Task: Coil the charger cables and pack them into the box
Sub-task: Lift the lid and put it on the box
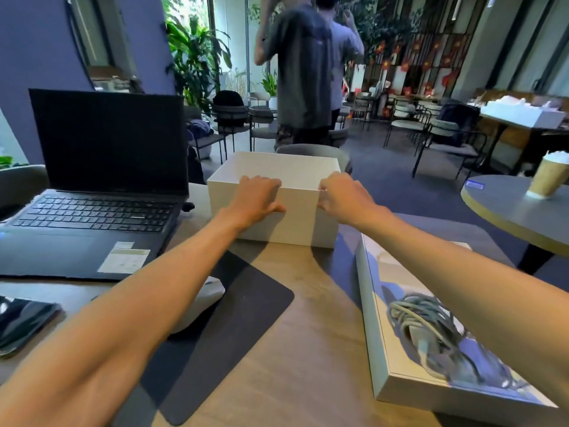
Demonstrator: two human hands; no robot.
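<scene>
Now the left hand [257,195] and right hand [345,197] both grip the white box [300,217] on the table [308,303].

A purple-blue painted wall [37,41] rises on the left beside a bright tall window [187,13] fringed with large green leafy plants [197,57]. Dark grey carpet floor [400,180] carries grey cushioned metal-framed chairs [406,118]. A round grey-topped side table [505,211] stands right, and red flags [406,64] dot a dark slatted partition.
</scene>
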